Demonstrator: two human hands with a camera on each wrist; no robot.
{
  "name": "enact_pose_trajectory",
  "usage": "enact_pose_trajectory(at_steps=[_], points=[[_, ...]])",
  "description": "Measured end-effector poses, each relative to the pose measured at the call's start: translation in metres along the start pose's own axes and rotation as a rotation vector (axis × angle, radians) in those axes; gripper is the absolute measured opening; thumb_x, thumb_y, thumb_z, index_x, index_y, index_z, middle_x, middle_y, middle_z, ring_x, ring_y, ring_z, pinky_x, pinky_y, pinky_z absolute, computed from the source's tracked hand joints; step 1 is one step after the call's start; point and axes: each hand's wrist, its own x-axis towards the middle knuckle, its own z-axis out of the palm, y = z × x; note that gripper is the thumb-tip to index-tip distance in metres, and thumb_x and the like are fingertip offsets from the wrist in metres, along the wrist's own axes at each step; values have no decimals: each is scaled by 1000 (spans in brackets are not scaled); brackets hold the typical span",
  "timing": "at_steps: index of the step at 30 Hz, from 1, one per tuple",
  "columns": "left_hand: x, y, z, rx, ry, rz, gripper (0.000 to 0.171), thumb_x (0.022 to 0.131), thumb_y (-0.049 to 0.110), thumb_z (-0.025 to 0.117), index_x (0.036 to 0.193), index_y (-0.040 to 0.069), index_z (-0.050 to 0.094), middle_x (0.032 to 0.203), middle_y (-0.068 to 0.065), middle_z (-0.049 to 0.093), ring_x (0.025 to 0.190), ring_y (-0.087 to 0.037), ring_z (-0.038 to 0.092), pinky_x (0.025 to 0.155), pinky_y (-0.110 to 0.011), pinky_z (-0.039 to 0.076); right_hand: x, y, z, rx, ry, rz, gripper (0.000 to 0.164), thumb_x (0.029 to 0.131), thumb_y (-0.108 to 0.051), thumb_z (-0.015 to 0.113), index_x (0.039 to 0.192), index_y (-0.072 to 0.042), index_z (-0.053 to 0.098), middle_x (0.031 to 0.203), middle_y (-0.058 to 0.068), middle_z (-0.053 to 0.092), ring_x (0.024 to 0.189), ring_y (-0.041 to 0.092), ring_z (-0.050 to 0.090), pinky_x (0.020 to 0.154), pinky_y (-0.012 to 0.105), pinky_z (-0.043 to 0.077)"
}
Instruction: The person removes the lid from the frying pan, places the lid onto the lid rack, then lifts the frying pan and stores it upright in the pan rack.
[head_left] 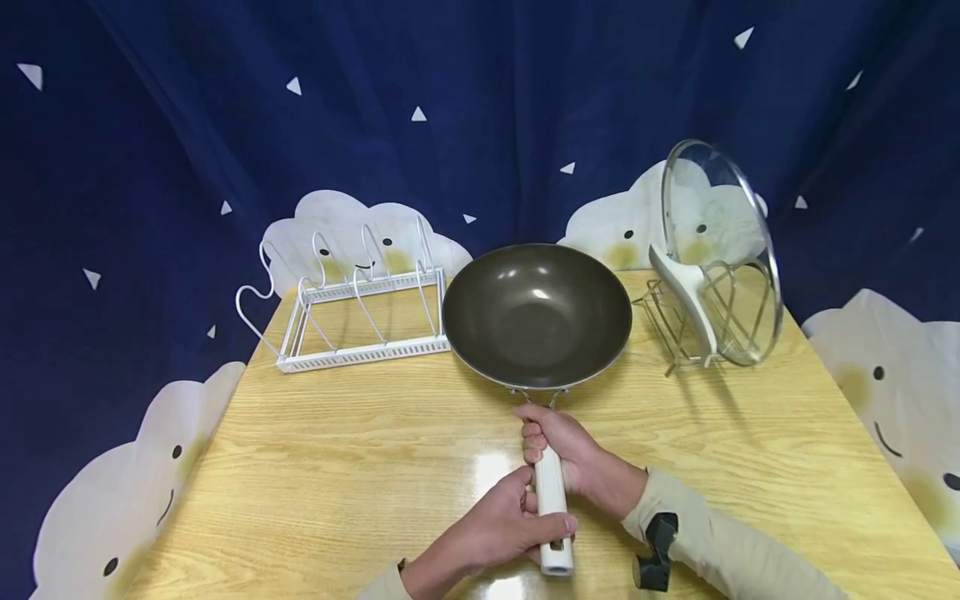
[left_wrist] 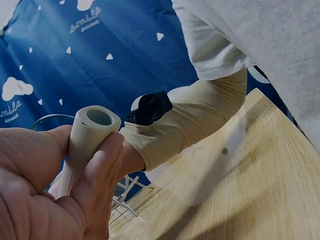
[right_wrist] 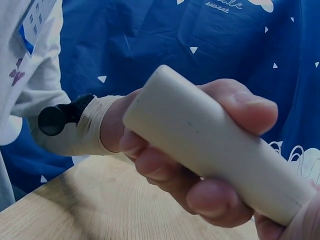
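A dark-coated wok (head_left: 536, 317) faces up near the middle of the table in the head view, its white handle (head_left: 551, 487) pointing toward me. My right hand (head_left: 566, 446) grips that handle close to the pan, fingers curled round it. Nearer the handle's end, my left hand (head_left: 501, 521) pinches it, with the thumb across the top. The left wrist view gives the hollow butt of the handle (left_wrist: 84, 145) between the thumb and fingers of the left hand (left_wrist: 45, 185). From the right wrist, the left hand's fingers (right_wrist: 215, 200) show curled along both sides of the handle (right_wrist: 200, 142).
Left of the wok stands a white wire rack (head_left: 363, 356) with several upright loops. To the right, a glass lid (head_left: 772, 275) with a white handle leans upright in a wire stand (head_left: 671, 362). A dark blue curtain (head_left: 510, 92) hangs behind the wooden table (head_left: 322, 467).
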Motion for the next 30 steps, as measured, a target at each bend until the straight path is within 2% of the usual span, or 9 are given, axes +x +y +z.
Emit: enact_pose_trajectory(at_steps=[9,23,30], points=[[-1,-2,-2,23,18,15,43,93,10,71,128,-1,48,82,-3,71,69,-12,67,56,-23,55,4,1,1,-38,43,14,38,99,-15,53,65,-20,37,53,-13,33,41,-2,33,42,13,29],[-2,2,-2,70,12,42,45,93,12,71,129,1,46,81,0,70,67,-8,66,55,-20,53,0,-5,4,60,-8,53,40,102,-15,48,63,-20,37,51,-14,35,39,-4,35,39,10,30],[-2,5,-3,73,14,47,45,92,13,72,128,1,47,81,0,70,67,-8,65,55,-19,52,-1,-7,5,65,-17,70,42,102,-18,48,62,-21,35,50,-14,35,39,-3,35,40,11,30]])
